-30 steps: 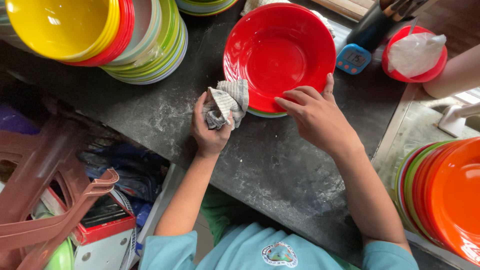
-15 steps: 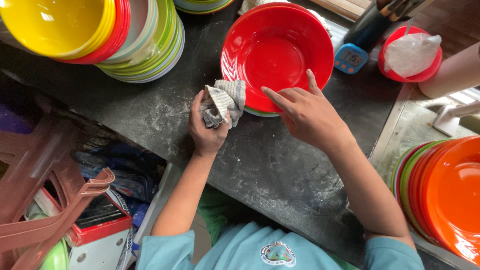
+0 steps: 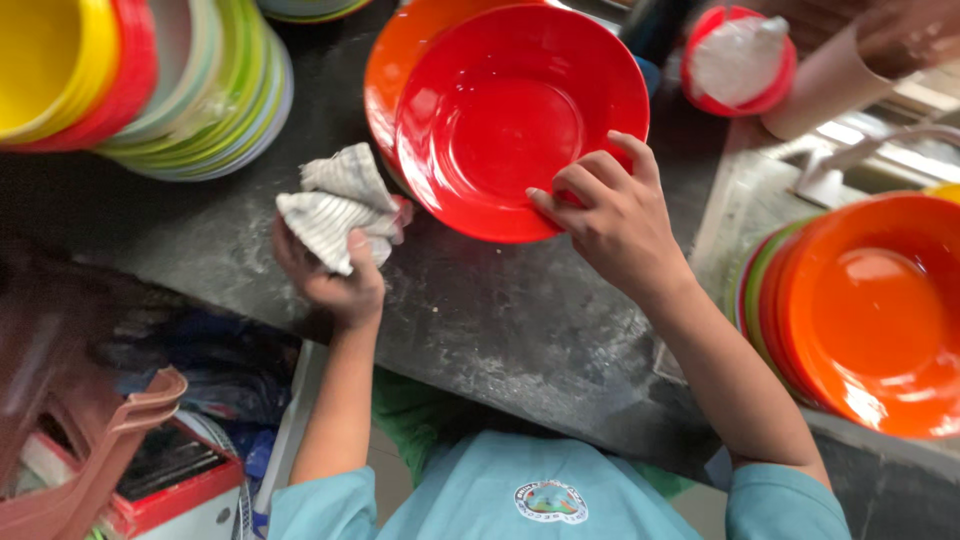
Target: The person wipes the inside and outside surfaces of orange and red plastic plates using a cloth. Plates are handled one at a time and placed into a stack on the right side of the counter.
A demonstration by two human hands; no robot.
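My right hand [image 3: 606, 222] grips the near rim of a red plastic plate [image 3: 500, 110], thumb and fingers curled over its edge, and the plate is tilted up off the pile. Under it an orange plate [image 3: 392, 60] shows at the left. My left hand [image 3: 335, 275] is closed around a crumpled grey striped cloth [image 3: 335, 205], just left of the red plate's rim. Both hands are over a dark speckled stone counter [image 3: 500, 320].
A stack of yellow, red, white and green plates [image 3: 150, 80] stands at the back left. A tall stack of orange, red and green plates [image 3: 860, 300] sits at the right. A red tub with a white bag [image 3: 738, 60] is behind. Brown plastic stool [image 3: 90, 450] stands lower left.
My right hand closed on the red plate's rim and lifted it off the pile, baring an orange plate beneath. My left hand with the cloth drew slightly away to the left.
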